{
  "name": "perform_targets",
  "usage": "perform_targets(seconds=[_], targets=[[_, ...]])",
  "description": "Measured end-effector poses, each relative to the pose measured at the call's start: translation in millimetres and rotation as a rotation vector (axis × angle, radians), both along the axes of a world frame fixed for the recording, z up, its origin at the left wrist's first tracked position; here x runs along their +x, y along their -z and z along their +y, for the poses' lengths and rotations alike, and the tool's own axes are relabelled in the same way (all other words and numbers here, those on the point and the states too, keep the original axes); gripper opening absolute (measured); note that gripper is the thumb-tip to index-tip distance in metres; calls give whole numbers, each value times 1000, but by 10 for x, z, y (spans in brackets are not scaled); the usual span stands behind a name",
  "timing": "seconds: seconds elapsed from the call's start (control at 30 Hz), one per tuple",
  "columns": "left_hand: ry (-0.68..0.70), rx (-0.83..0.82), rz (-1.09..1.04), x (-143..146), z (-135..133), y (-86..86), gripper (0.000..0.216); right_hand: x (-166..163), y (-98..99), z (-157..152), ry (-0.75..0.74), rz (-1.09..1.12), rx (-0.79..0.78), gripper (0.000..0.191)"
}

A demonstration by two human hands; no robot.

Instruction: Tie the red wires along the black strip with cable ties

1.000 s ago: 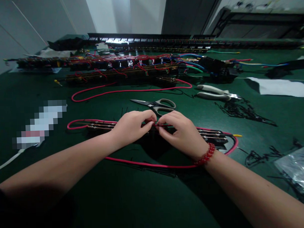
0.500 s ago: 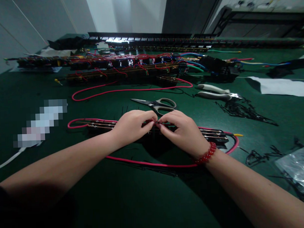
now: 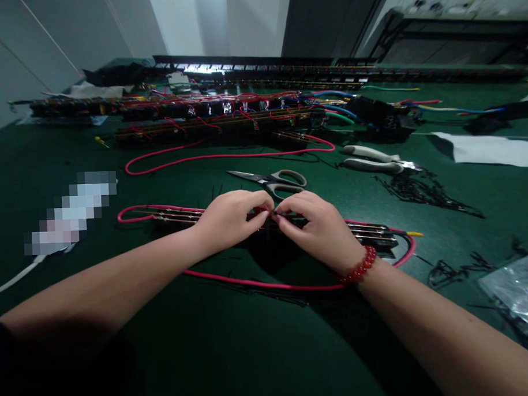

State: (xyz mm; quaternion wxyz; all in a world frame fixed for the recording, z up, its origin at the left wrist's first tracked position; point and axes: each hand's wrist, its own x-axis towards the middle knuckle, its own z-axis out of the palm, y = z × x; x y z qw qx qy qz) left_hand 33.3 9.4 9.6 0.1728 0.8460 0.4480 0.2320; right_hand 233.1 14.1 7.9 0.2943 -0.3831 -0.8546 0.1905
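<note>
Wired strip (image 3: 371, 234): one long black bar with brass rails. It lies flat across the near middle of the tabletop (image 3: 234, 349), with its centre hidden under the hands.
Red wire (image 3: 258, 283): one loop. It runs along the strip's far edge, curves round both ends and comes back along the near side under the wrists. One yellow tip (image 3: 415, 234) sticks out at the right end.
Left hand (image 3: 232, 219): resting on the strip, with the grip clenched in a fingertip pinch on the red wire at the strip's middle.
Right hand (image 3: 319, 228): facing the left, fingertips touching it, with the same pinching grip on the same wire. One red bead bracelet (image 3: 357, 267) is on the wrist.
Scissors (image 3: 276, 180): one pair, shut, just beyond the hands.
Pliers (image 3: 375, 160): one pair with pale handles, to the right of the scissors.
Second red wire (image 3: 228, 157): one loose loop, farther back.
Black offcuts (image 3: 424, 192): scattered to the right, too many to count.
Finished strips (image 3: 209, 127): several overlapping rows at the back, so the exact number cannot be told.
Plastic bag (image 3: 518, 293): one, at the right edge.
White sheet (image 3: 487, 150): one, far right.
</note>
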Motion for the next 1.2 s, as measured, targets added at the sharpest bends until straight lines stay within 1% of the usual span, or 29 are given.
perform_targets(seconds=[0.3, 0.57, 0.8, 1.2], targets=[[9, -72, -117, -11, 20, -8, 11, -4, 1, 4, 9, -12, -15, 8], [8, -103, -157, -9, 17, -22, 12, -5, 12, 5, 21, -25, -23, 8], [45, -66, -146, -13, 16, -25, 13, -12, 12, -3, 49, -46, -34, 5], [85, -9, -126, -16, 18, -15, 20, -11, 21, -2, 90, -54, -45, 9]])
